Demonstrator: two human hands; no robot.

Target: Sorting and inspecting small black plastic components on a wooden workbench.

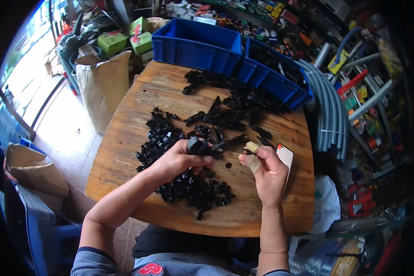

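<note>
My left hand (181, 158) is closed over the middle of the table, its thumb pressed along a black plastic piece (215, 151). Something dark grey covers part of its fingers. To the right, my right hand (267, 172) has thumb and forefinger brought close together, both wrapped in tan covers. Whatever lies between those fingertips is too small to tell. A heap of small black plastic parts (158, 142) spreads under and beside my left hand. Longer black pieces (234, 119) lie beyond both hands. One small round black bit (228, 165) rests alone between the hands.
The wooden table (253, 207) has a blue bin (195, 55) and a second blue bin holding black parts (276, 76) at its far edge. A phone (285, 161) lies right of my right hand. Grey coiled hose (329, 110) hangs at right; a paper sack (103, 87) stands left.
</note>
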